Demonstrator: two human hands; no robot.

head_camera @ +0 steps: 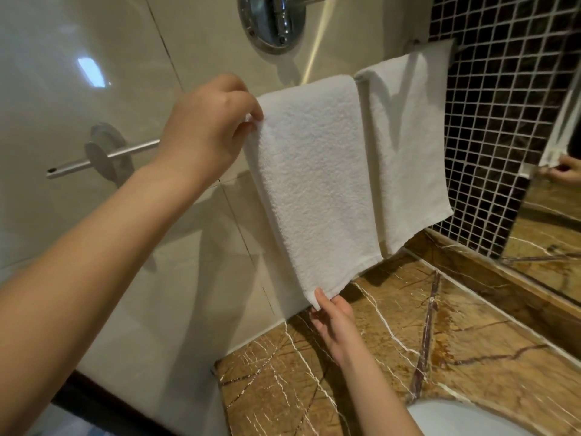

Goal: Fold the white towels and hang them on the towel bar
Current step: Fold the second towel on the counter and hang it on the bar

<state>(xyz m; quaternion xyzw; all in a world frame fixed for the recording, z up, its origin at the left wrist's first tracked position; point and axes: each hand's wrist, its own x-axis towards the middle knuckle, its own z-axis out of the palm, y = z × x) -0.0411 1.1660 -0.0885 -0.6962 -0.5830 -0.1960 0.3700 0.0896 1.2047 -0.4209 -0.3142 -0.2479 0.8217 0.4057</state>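
We see two folded white towels draped over the towel bar (135, 150), just beside each other. The near towel (314, 177) hangs flat against the glossy wall (94, 42), and its lower hem is above the marble counter (408, 325). The far towel (408, 146) hangs to its right, untouched.

Our left hand (207, 121) pinches the near towel's left edge just below the bar, fingers curled. Our right hand (333, 319) pinches its lower left corner, thumb in front and fingers behind.

The only container is a white basin (456, 416) at the lower right. Only part of it shows, so we cannot tell its contents.
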